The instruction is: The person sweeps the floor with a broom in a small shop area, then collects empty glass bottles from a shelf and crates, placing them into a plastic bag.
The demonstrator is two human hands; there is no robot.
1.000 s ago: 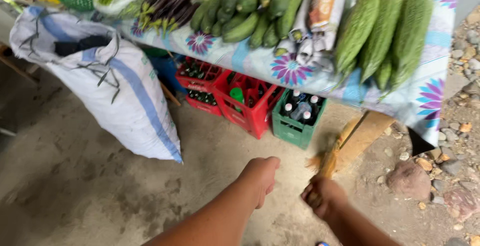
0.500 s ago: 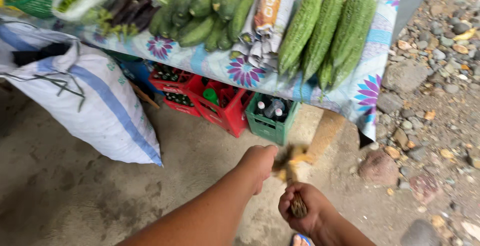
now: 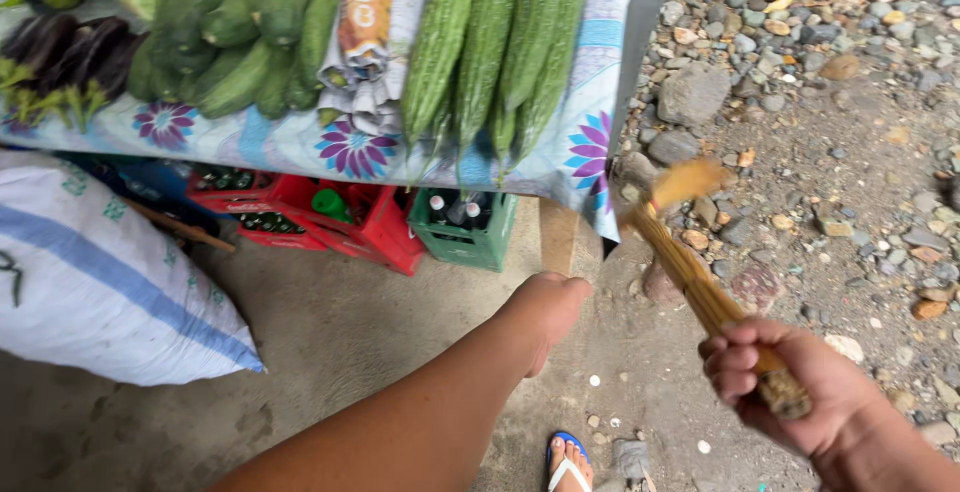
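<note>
Outdoor market stall on a concrete floor, gravel and stones to its right edge; stall table covered by a floral cloth along the top of view; long ridged bitter gourds lie near the table's right corner, tips hanging over the front edge; smooth green cucumbers at mid table, dark eggplants toward the left end; folded newspapers sit between cucumbers and gourds; under the table red bottle crates and a green crate stand side by side on the floor; big white sack with blue stripes rests at the floor's left edge; right hand is clenched around the handle end of a straw hand broom, which angles up and left (bristle tip blurred) over the gravel just off the table's right corner; left hand is stretched forward, fingers curled into a loose fist, holding nothing visible, above the concrete in front of the green crate; foot in a blue-and-white sandal at the bottom edge.
</note>
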